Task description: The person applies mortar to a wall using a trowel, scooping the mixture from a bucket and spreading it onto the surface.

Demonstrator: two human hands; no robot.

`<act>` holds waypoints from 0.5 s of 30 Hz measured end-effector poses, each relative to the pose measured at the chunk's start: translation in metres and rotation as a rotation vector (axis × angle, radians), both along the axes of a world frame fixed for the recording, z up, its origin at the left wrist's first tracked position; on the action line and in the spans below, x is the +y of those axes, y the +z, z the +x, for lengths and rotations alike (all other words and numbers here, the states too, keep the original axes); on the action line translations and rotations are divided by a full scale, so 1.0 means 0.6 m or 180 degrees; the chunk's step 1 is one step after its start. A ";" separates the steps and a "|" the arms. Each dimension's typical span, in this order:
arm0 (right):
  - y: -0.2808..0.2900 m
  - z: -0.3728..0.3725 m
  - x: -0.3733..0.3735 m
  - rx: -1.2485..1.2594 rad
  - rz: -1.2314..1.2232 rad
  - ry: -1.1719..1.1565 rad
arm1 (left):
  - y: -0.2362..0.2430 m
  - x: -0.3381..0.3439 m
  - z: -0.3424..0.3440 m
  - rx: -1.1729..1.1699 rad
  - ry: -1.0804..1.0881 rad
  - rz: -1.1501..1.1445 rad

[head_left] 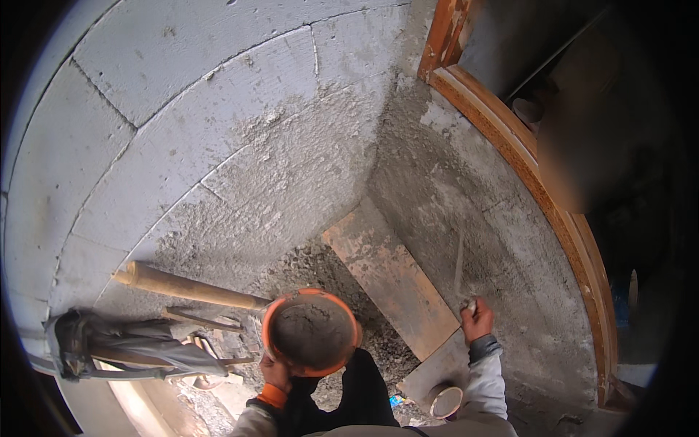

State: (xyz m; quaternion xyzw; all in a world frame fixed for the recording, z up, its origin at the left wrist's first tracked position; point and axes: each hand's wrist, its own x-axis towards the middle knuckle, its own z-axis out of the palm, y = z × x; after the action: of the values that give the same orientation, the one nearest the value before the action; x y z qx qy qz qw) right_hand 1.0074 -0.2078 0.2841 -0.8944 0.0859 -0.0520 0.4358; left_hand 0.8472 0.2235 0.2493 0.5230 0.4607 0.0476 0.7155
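My left hand (277,371) holds the rim of an orange bowl-shaped tub (349,328) with wet grey mortar (310,331) inside, above my dark-clad legs. At the lower right, my right hand (477,320) is closed round the pale end of a tool (472,306); a thin pale streak runs up from it against the wall, too unclear to make out fully. Just left of that hand lies a long, mortar-spotted board (408,306) on the ground along the base of the rough, grey-plastered right wall (510,277).
A pale block wall (182,87) curves across the upper left. A wooden pole (189,284) and dark cloth over planks (145,346) are at lower left. Rubble (306,269) covers the ground. An orange-brown wooden frame (531,153) edges a dark opening. A round container (445,400) stands below my right hand.
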 end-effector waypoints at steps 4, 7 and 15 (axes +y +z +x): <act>0.071 -0.089 0.120 0.0548 -0.0540 0.1717 | 0.064 -0.039 0.057 0.0024 -0.0166 -0.0379; 0.111 -0.077 0.219 0.1325 -0.1700 0.2484 | 0.028 -0.042 0.042 -0.0265 -0.0428 0.0092; -0.071 -0.220 0.339 0.1164 -0.0889 0.2491 | 0.075 -0.053 0.034 -0.1148 -0.1303 0.0828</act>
State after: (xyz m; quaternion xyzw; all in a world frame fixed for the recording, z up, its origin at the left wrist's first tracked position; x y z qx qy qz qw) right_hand 0.8751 -0.0047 0.2414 -0.9043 -0.1908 0.2644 0.2755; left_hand 0.8674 0.1917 0.2942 0.6753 0.2012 0.0531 0.7075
